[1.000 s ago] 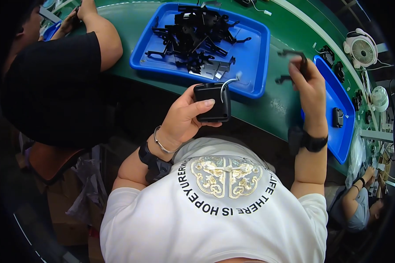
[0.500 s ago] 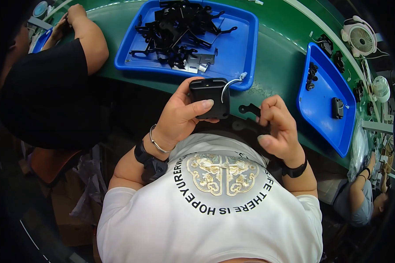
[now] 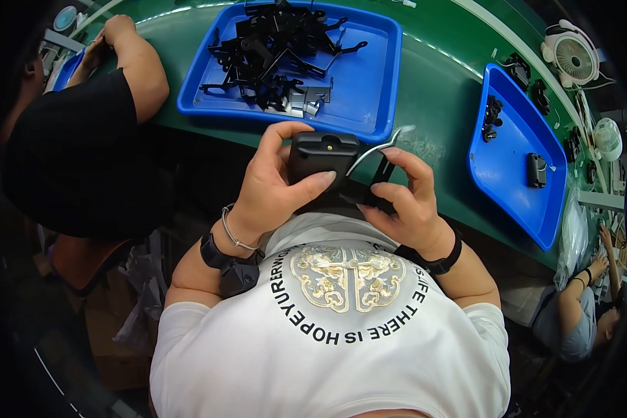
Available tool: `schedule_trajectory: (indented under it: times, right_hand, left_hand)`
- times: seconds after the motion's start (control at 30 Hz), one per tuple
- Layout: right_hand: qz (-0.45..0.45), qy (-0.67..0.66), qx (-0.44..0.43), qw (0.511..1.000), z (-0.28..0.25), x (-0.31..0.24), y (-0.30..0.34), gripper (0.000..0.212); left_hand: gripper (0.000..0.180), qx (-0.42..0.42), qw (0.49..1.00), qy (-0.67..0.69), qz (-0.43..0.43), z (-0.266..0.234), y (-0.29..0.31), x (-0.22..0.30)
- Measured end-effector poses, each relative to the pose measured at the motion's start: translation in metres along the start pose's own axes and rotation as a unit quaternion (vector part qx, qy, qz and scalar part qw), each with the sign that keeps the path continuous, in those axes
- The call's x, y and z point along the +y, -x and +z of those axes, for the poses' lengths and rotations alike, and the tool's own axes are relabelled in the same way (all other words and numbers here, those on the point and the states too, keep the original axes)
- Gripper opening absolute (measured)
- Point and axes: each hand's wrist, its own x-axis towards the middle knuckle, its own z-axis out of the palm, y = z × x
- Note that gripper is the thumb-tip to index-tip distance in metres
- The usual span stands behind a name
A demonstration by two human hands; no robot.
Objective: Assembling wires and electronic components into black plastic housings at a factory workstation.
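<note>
My left hand (image 3: 275, 174) is closed round a black rounded box-like housing (image 3: 320, 155), its thumb lying across the front face. A white cable (image 3: 373, 152) curves out of the housing's right side toward a small pale plug. Between the thumb and fingers of my right hand (image 3: 409, 202) is a black bracket (image 3: 382, 180), held upright against the housing's right side. My fingers hide part of the bracket, and whether it touches the housing I cannot tell.
A blue tray (image 3: 369, 115) with a heap of black brackets (image 3: 275, 52) stands ahead on the green table (image 3: 439, 76). Another blue tray (image 3: 515, 188) at the right holds a black housing (image 3: 536, 171) and small black parts. A person in black (image 3: 83, 139) sits at the left.
My right hand has moved left and turned the bracket upright beside the housing. My left hand has shifted slightly left, tilting the housing so its top edge shows more.
</note>
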Motion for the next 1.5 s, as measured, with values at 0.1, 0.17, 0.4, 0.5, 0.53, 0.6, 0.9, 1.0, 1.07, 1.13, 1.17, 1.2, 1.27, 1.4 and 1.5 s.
schedule_trajectory:
  times: [0.1, 0.17, 0.4, 0.5, 0.53, 0.6, 0.9, 1.0, 1.07, 1.13, 1.17, 1.2, 1.27, 1.4, 1.5]
  right_hand:
    - [0.011, -0.009, 0.000, 1.000, -0.002, -0.002, -0.002, 0.041]
    - [0.024, -0.013, 0.000, 1.000, -0.005, -0.002, -0.002, 0.043]
    - [-0.026, -0.018, 0.010, 0.999, 0.002, 0.001, 0.000, 0.043]
    - [-0.034, -0.033, -0.004, 0.999, 0.004, -0.001, -0.002, 0.044]
    - [-0.022, -0.034, -0.012, 0.999, 0.005, -0.003, -0.004, 0.045]
    - [-0.011, -0.038, -0.023, 0.999, 0.006, -0.006, -0.008, 0.045]
    - [0.040, -0.005, 0.022, 0.999, 0.013, -0.008, -0.024, 0.055]
    - [0.034, 0.007, 0.045, 0.998, 0.017, -0.005, -0.034, 0.056]
    - [0.024, 0.022, 0.067, 0.997, 0.019, -0.003, -0.042, 0.057]
    - [0.019, 0.035, 0.084, 0.996, 0.024, -0.003, -0.047, 0.057]
    - [0.011, 0.051, 0.086, 0.995, 0.028, -0.003, -0.049, 0.057]
    - [0.005, 0.066, 0.087, 0.994, 0.032, -0.005, -0.052, 0.056]
    - [0.001, 0.087, 0.094, 0.992, 0.037, -0.008, -0.056, 0.056]
    - [-0.001, 0.147, 0.130, 0.981, 0.039, -0.015, -0.058, 0.052]
    - [-0.019, 0.116, 0.118, 0.986, 0.032, -0.015, -0.052, 0.045]
  left_hand:
    - [0.046, 0.014, 1.000, -0.006, -0.014, -0.003, -0.002, -0.002]
    - [0.045, 0.013, 0.999, -0.035, -0.008, -0.004, -0.003, -0.003]
    - [0.042, 0.019, 0.999, -0.017, -0.042, -0.007, -0.006, -0.006]
    - [0.040, 0.008, 0.998, -0.008, -0.062, -0.009, -0.007, -0.009]
    - [0.039, 0.005, 0.997, -0.001, -0.080, -0.009, -0.008, -0.010]
    - [0.038, 0.005, 0.995, 0.007, -0.097, -0.009, -0.008, -0.011]
    - [0.037, 0.024, 0.979, 0.142, -0.143, -0.009, -0.015, -0.010]
    - [0.041, 0.033, 0.958, 0.256, -0.122, -0.005, -0.016, -0.016]
    - [0.046, 0.069, 0.952, 0.291, -0.063, 0.003, -0.014, -0.019]
    - [0.049, 0.079, 0.948, 0.306, -0.033, 0.011, -0.015, -0.017]
    - [0.051, 0.089, 0.944, 0.316, -0.006, 0.015, -0.017, -0.016]
    - [0.053, 0.100, 0.940, 0.326, 0.020, 0.020, -0.018, -0.014]
    - [0.054, 0.103, 0.936, 0.334, 0.045, 0.024, -0.022, -0.012]
    - [0.048, 0.147, 0.959, 0.240, 0.037, 0.017, -0.032, -0.016]
    - [0.042, 0.169, 0.961, 0.219, 0.028, 0.014, -0.038, -0.017]
